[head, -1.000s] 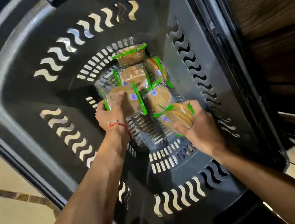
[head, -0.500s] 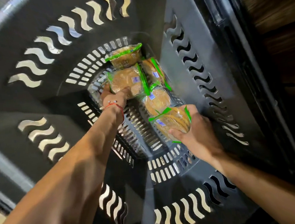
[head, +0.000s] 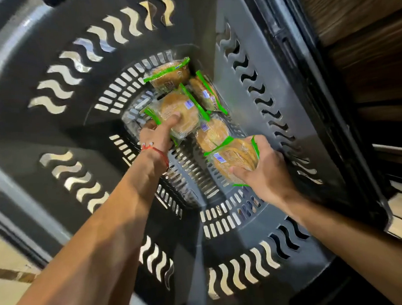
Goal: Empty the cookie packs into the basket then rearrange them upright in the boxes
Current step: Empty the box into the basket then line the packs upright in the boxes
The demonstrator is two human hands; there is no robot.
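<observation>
The deep dark basket [head: 21, 147] fills the view, and the cookie packs [head: 214, 133] lie clustered on its slotted floor towards the far right wall. No boxes are in view. The left hand [head: 156, 134] reaches to the centre pack [head: 180, 113], thumb laid across its top face and fingers hidden beneath, apparently pinching it. The right hand [head: 266, 171] grips the near-right pack [head: 234, 160], which is tipped on edge with its green seams running left to right. The loose packs lie beyond and between both hands. The nearest touches the right hand's pack, so I judge that hand is the closer one to take it.
</observation>
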